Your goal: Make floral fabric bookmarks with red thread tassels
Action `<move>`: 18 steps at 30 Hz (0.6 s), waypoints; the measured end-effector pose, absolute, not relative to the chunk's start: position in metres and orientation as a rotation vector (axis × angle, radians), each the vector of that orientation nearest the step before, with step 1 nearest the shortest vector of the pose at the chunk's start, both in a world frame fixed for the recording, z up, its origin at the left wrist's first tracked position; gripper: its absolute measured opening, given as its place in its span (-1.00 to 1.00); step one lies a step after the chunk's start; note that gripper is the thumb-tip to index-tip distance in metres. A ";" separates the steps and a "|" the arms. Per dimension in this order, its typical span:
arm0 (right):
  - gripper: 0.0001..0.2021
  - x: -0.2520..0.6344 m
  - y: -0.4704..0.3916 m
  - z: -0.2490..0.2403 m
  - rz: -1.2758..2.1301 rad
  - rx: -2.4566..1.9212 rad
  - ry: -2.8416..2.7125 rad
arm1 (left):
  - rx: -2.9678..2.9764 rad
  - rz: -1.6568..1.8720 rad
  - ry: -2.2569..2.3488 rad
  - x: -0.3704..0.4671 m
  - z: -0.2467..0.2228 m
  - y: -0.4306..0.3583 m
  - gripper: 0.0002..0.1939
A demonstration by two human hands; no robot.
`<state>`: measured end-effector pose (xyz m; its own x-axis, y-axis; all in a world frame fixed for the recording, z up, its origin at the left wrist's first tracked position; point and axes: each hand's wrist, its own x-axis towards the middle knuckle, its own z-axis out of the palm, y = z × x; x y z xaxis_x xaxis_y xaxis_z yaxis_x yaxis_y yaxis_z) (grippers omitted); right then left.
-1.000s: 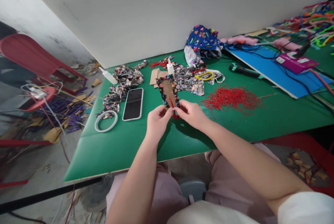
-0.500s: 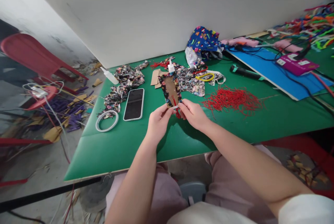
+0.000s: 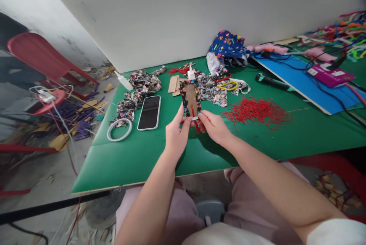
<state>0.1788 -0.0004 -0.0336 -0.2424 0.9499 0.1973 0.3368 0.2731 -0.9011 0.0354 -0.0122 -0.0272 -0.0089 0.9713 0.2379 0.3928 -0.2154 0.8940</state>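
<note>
A small rectangular panel (image 3: 190, 95) is held up over the green worktop (image 3: 128, 165), beyond the middle of the near edge. Its plain brown, card-like face is turned upward and is bordered along the long sides by dark floral fabric. A red cord (image 3: 192, 110) is laid lengthwise over the near half, crossed at the near end by a short white strip (image 3: 195, 118); past that end, more red is seen hanging among the fingers.

The near left corner is gripped by the left hand (image 3: 177, 132), with the thumb on top by the strip and a finger stretched along the panel's left side. The near right corner is pinched between the thumb and fingers of the right hand (image 3: 216, 126). The far end is left clear of both hands, pointed toward the worktop's far edge.

Just beyond the panel, a white nozzle bottle (image 3: 191, 74) is seen upright among floral fabric pieces (image 3: 213, 92). A second bottle (image 3: 124, 82) is placed by the worktop's left edge, tilted in view, beside bunched floral fabric (image 3: 145, 81). What is contained in either bottle cannot be told.
</note>
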 end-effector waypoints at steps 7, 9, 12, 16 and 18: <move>-0.68 0.178 -0.002 -0.035 0.954 -1.215 -1.780 | 1.654 1.242 1.438 0.035 -0.028 -0.013 -0.55; -0.68 0.177 -0.002 -0.035 0.992 -1.205 -1.765 | 1.651 1.247 1.435 0.035 -0.029 -0.013 -0.58; -0.69 0.176 -0.003 -0.035 1.024 -1.188 -1.755 | 1.654 1.242 1.422 0.034 -0.029 -0.012 -0.59; -0.69 0.177 -0.003 -0.035 1.006 -1.199 -1.761 | 1.643 1.240 1.408 0.034 -0.030 -0.012 -0.58; -0.68 0.177 -0.003 -0.035 0.997 -1.202 -1.764 | 1.634 1.248 1.402 0.034 -0.031 -0.012 -0.57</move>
<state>0.1768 -0.0029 -0.0351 -0.2627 0.9514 0.1608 0.3527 0.2498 -0.9018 0.0345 -0.0115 -0.0314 -0.0208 0.9685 0.2481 0.3592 -0.2243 0.9059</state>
